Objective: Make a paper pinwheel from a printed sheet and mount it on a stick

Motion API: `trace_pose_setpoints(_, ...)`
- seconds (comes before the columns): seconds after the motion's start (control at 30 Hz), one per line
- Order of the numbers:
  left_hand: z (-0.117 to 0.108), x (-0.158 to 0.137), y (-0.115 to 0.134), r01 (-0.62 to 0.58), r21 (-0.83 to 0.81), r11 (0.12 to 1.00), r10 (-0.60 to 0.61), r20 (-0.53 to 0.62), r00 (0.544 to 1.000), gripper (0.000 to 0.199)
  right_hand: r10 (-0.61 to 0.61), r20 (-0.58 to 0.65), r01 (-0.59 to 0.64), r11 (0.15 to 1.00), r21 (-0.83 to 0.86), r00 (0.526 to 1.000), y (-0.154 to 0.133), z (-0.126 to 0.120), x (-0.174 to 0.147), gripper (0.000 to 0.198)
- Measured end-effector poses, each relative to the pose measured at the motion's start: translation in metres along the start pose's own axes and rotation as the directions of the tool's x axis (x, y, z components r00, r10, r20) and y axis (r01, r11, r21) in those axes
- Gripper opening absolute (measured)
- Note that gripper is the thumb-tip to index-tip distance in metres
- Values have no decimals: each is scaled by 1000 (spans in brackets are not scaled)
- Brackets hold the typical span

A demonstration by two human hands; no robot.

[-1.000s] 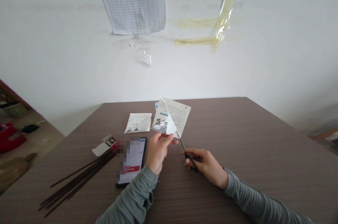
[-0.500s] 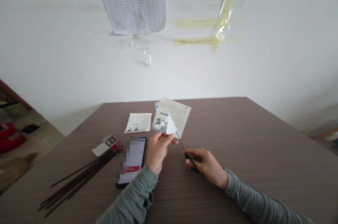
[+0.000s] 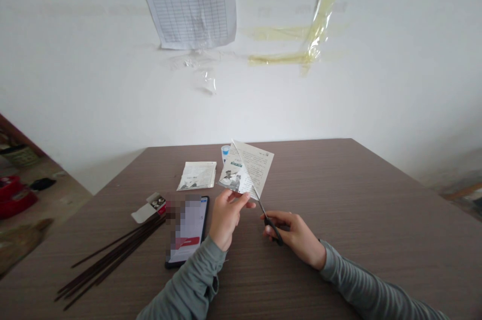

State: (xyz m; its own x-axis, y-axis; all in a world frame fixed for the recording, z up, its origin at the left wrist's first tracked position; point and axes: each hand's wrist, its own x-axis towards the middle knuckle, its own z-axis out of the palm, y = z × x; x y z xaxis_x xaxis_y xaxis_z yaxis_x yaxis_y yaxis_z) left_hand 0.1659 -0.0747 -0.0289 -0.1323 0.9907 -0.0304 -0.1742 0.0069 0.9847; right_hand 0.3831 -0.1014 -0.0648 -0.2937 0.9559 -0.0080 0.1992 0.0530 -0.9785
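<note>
Pinched in my left hand is the lower edge of a printed sheet of paper, raised above the table. A diagonal line, perhaps a crease or cut, runs from its top corner down to the scissors. Text and a dark drawing of figures cover the sheet. My right hand is closed around the black handles of the scissors. Their blades meet the paper's lower corner, close to my left fingertips; how far apart the blades are is hard to see.
Left of the sheet lies a stack of printed paper. A small cup stands behind the sheet. A phone, thin dark sticks and an open small box lie on the table. A chart hangs on the wall.
The paper has shifted slightly right and down, showing more of the cup behind it. My left hand has moved a little with it; my right hand is nearly still.
</note>
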Motion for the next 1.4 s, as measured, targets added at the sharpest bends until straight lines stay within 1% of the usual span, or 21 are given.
trace_pose_setpoints(0.17, -1, 1, -1, -10, -2, 1000, 10, 14, 1000, 54, -8, -3, 8, 1000, 12, 1000, 5, 1, 1, 64)
trace_pose_setpoints(0.37, -2, 1, -2, -10, 0, 1000, 10, 16, 1000, 57, 1, 0, -1, 1000, -2, 1000, 5, 2, 2, 62)
trace_pose_setpoints(0.53, 0, 1, 0, -1, -1, 1000, 1, 8, 1000, 53, -4, -4, 4, 1000, -3, 1000, 4, 2, 0, 62)
trace_pose_setpoints(0.7, 1, 0, 3, 10, -6, 1000, -10, -5, 1000, 47, -3, 19, 2, 1000, 16, 1000, 7, 1, 1, 66)
trace_pose_setpoints(0.83, 1, -2, 4, 17, 9, 1000, -17, 7, 1000, 44, 0, 6, 0, 999, 36, 1000, 10, 0, 4, 69)
trace_pose_setpoints(1.1, 1, 0, 3, 10, -1, 1000, -10, 21, 1000, 41, -28, -14, 29, 999, 46, 1000, 8, 1, 3, 62)
trace_pose_setpoints(1.4, 1, 1, 0, -11, -14, 1000, 12, 22, 1000, 41, -28, -19, 28, 1000, 3, 999, 11, 1, 5, 65)
